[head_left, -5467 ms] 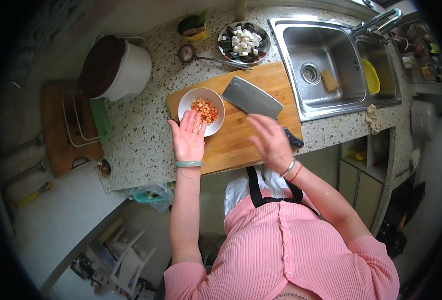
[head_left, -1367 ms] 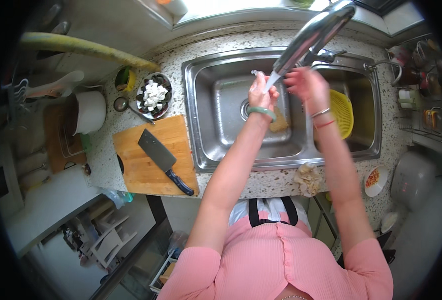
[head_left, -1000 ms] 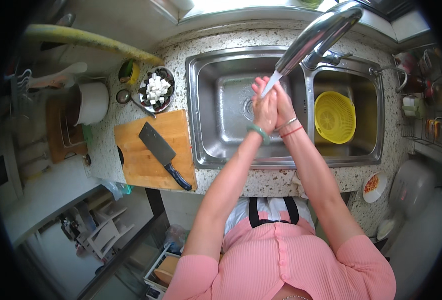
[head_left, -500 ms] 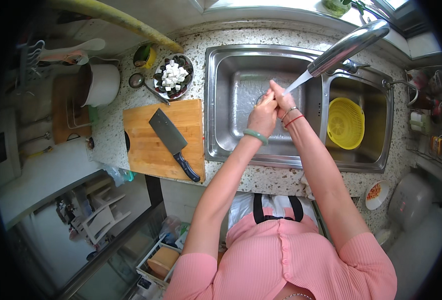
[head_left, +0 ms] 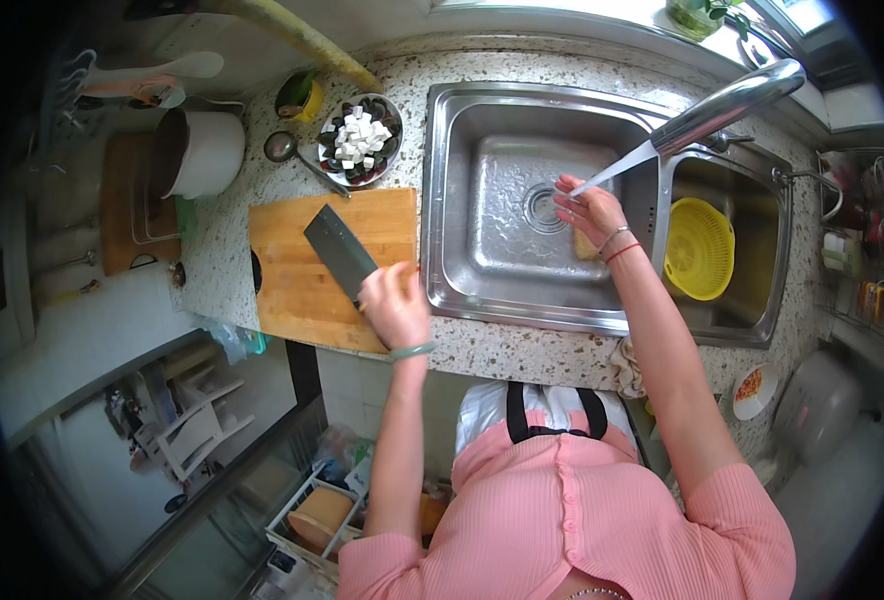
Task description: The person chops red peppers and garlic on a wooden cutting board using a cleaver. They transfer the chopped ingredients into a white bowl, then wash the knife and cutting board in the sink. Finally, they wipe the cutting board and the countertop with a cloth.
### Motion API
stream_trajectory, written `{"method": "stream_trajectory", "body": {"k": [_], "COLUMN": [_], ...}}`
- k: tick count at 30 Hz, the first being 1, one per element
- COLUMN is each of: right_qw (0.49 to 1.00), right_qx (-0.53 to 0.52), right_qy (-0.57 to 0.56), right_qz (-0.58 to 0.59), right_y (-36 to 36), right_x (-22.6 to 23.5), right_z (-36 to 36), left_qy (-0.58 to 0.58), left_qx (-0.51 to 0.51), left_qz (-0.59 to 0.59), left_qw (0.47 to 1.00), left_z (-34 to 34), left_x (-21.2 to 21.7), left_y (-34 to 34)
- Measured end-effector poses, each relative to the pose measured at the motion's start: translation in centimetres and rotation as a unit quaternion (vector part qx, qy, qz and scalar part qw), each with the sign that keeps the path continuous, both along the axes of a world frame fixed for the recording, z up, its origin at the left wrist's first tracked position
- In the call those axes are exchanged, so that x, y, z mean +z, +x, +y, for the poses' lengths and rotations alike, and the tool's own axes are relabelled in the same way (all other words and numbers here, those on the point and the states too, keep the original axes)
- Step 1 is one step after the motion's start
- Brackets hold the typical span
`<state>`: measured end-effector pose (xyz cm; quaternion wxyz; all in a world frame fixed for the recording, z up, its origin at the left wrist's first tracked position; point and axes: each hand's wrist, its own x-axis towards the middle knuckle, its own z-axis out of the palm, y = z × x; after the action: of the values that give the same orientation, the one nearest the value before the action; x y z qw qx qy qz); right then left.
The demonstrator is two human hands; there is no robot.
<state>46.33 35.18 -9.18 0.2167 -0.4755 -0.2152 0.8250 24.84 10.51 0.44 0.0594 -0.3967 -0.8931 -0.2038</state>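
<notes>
My left hand (head_left: pixel 398 306) is over the handle of a cleaver (head_left: pixel 340 254), its fingers closed round the handle, which they hide. The broad dark blade lies flat on the wooden cutting board (head_left: pixel 282 275). On the right, my right hand (head_left: pixel 594 208) is open in the stream of water from the faucet (head_left: pixel 732 105), over the large steel sink basin (head_left: pixel 492 255). Its fingers are spread and hold nothing. Beneath it, partly covered, is a tan sponge-like piece (head_left: pixel 586 246), close to the round drain (head_left: pixel 542 208).
A bowl of white cubes on dark pieces (head_left: pixel 360 140) stands behind the board, beside a ladle (head_left: pixel 282 147) and a yellow pot (head_left: pixel 310 103). A yellow colander (head_left: pixel 700 250) sits in the smaller basin. A small white dish (head_left: pixel 754 392) and a crumpled cloth (head_left: pixel 626 368) are at the right.
My hands were together under the running water and have separated. The left has moved left and down onto the cleaver's handle; the right has stayed in the stream, its fingers now spread.
</notes>
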Motion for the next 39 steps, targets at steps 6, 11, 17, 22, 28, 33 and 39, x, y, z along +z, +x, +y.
{"method": "stream_trajectory", "body": {"k": [6, 11, 17, 22, 28, 33, 39], "right_qw": [0.797, 0.661, 0.719, 0.807, 0.733, 0.697, 0.892], "right_qx": [0.262, 0.380, 0.334, 0.059, 0.156, 0.206, 0.118], "right_qy": [0.280, 0.293, 0.289, 0.425, 0.619, 0.645, 0.403], "right_qz": [-0.466, -0.577, -0.538, -0.406, -0.236, -0.237, -0.165], "right_y": [2.1, 2.4, 4.3, 3.7, 1.6, 0.1, -0.9], "right_x": [-7.5, -7.8, -11.4, -5.3, 6.2, 4.4, -3.1], "right_z": [0.4, -3.9, -2.9, -2.2, -5.1, -7.2, -0.7], "left_qy": [-0.039, 0.177, 0.187, 0.100, -0.002, -0.014, -0.020], "left_qx": [0.216, 0.230, 0.194, 0.068, 0.043, 0.040, 0.040], "left_qz": [-0.163, -0.344, -0.444, -0.596, -0.687, -0.711, -0.733], "left_qw": [0.962, 0.893, 0.855, 0.794, 0.725, 0.701, 0.679], "left_z": [-7.1, -10.0, -6.8, -0.3, 6.6, 7.2, 5.7], "left_x": [-2.1, -5.6, 0.8, 1.6, -2.0, -0.7, 0.2], "left_y": [-2.9, -4.0, 2.7, 6.8, 9.5, 10.1, 9.1]}}
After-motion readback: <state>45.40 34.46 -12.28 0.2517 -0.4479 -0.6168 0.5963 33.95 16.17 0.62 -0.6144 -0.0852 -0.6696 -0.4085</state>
